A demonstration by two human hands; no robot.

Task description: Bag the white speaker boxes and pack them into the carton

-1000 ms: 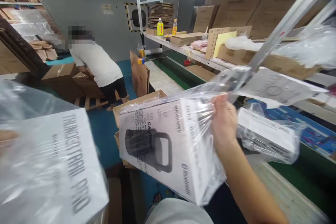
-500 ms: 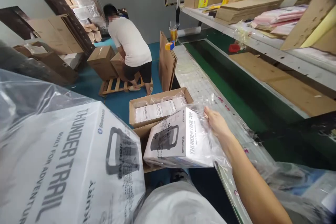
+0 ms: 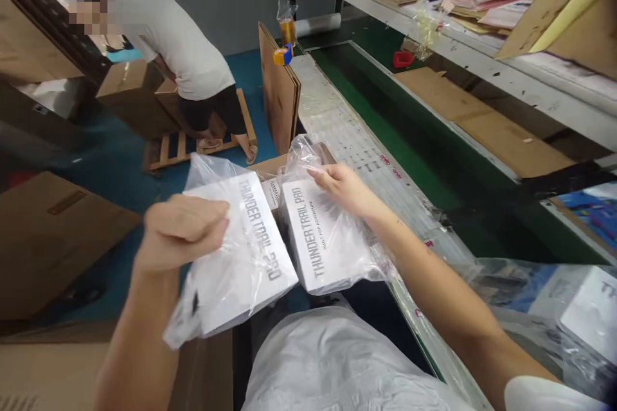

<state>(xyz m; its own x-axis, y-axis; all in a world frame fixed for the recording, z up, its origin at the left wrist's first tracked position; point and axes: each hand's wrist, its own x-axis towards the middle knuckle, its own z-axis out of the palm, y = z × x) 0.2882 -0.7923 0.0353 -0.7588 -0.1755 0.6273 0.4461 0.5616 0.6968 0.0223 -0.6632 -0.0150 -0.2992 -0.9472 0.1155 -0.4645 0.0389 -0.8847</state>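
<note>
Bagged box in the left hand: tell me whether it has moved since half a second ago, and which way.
Yes. The bagged box in the left hand has moved rightward, closer to the open carton, now hiding part of it.

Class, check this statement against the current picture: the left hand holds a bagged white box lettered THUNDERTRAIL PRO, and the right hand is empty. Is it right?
Not quite: the right hand is not empty. The head view shows it holding a second bagged box with the same lettering. The left hand does hold a bagged white box lettered THUNDERTRAIL PRO.
</note>
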